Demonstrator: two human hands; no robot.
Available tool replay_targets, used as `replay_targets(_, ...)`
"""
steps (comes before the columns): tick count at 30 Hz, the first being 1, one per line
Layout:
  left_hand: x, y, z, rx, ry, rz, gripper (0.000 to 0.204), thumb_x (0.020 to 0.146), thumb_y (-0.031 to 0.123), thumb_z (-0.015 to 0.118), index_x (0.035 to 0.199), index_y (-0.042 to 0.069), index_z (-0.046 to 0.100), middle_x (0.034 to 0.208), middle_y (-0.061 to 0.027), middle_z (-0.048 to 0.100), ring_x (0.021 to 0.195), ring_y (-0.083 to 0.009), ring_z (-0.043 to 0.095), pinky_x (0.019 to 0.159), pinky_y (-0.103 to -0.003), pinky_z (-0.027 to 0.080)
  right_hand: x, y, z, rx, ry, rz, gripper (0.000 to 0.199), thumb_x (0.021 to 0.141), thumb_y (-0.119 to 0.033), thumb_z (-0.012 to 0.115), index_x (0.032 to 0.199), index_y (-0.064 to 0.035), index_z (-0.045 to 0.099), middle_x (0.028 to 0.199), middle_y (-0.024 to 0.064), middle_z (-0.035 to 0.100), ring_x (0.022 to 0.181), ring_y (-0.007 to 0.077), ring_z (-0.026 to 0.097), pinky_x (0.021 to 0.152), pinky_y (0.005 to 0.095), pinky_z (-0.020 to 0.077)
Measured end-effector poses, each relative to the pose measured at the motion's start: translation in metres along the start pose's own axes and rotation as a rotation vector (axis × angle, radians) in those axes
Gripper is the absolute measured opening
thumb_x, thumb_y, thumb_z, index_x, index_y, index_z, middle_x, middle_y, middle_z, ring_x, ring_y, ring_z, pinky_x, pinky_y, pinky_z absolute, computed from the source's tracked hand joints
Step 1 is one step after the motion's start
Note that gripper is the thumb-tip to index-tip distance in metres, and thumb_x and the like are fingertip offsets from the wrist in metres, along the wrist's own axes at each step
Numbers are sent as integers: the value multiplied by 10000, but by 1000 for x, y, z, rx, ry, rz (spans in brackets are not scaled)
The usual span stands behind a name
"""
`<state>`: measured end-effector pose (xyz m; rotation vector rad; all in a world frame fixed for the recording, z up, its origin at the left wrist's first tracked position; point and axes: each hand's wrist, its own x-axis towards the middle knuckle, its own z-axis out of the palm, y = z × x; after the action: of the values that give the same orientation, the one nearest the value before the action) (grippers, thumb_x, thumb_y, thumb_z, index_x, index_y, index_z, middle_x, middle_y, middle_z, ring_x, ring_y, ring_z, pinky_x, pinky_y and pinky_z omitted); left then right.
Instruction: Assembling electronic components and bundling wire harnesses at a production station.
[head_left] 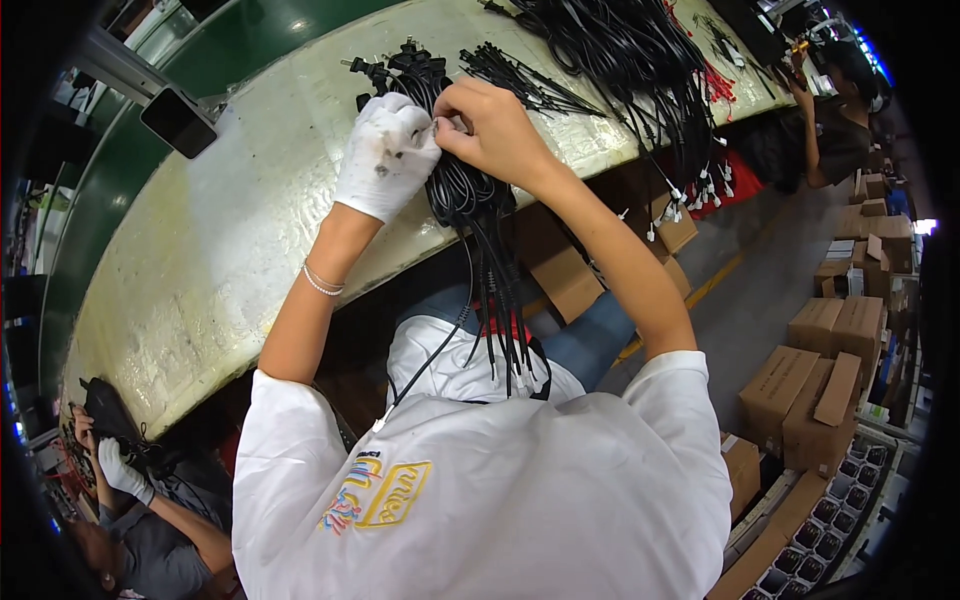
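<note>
A bundle of black power cords [456, 196] lies across the table's near edge. Its plugs [408, 68] point away from me, and its thin ends with white connectors hang down toward my lap. My left hand [385, 150], in a stained white glove, is closed on the left side of the bundle. From the right, my bare right hand [492, 130] meets it over the cords, thumb and fingers pinched together. Whatever sits between those fingertips is too small and hidden to make out. Loose black cable ties [525, 80] lie just beyond my right hand.
More black cords [610, 40] with white connectors are heaped at the far right of the table [200, 270]. A dark screen [178, 122] stands at the left. Co-workers sit at both sides. Cardboard boxes [780, 385] line the floor on the right.
</note>
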<state>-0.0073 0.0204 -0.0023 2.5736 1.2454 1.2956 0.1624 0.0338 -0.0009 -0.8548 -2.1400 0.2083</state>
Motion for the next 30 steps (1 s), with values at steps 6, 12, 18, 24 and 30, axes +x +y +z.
replay_targets(6,-6,-8,6,-280,-38,-426,90,731,125,685,760,44,660,788,-102,627,754,-243,629,692,-332,518,-14,8,12,603,14,641,93,847,-65,627,896,10,650,801,-29,626,690,11,513,621,170,421)
replay_targets(12,2,5,-8,-119,-109,-250,71,775,106,676,784,37,667,818,-110,620,774,-247,624,713,-332,514,-2,0,-12,275,-146,307,162,808,-88,659,941,-2,628,776,24,585,674,83,570,630,233,458)
replay_targets(18,2,2,-8,-3,-109,-100,32,741,74,647,752,45,637,784,-120,595,798,-291,606,739,-373,512,-4,-3,2,93,-26,120,143,772,-64,648,894,-4,605,761,69,555,654,154,547,608,271,452)
replay_targets(24,-4,-11,4,-223,-15,-161,53,747,49,671,797,39,658,820,-93,620,773,-224,632,656,-321,522,-18,7,16,631,26,632,146,802,-116,656,880,3,624,662,-24,525,579,55,442,536,223,375)
replay_targets(30,-3,-4,2,-180,-16,-81,65,744,44,663,783,24,615,826,-134,598,822,-287,608,729,-363,511,-12,5,-2,525,-179,437,116,848,-103,623,897,-7,579,725,-41,536,597,18,426,541,189,352)
